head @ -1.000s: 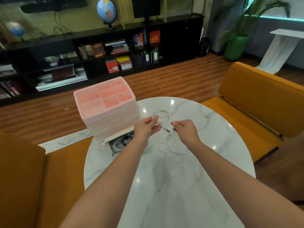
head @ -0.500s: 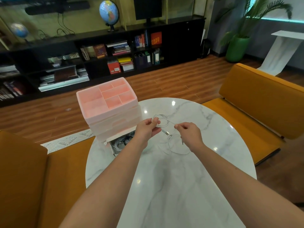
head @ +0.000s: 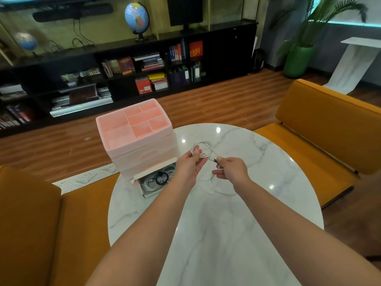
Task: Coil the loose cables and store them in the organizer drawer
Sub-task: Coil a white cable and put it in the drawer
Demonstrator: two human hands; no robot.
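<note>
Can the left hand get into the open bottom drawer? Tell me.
Probably yes: the left hand hovers right beside the open drawer, nothing between them, but it grips the white cable coil, so it enters loaded.

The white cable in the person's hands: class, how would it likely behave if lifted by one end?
The white cable looks floppy: its free tail sags in loose curves onto the marble table. It is probably light, since the left hand holds the loops with fingertips alone. The coil may spring open if released, being untied.
</note>
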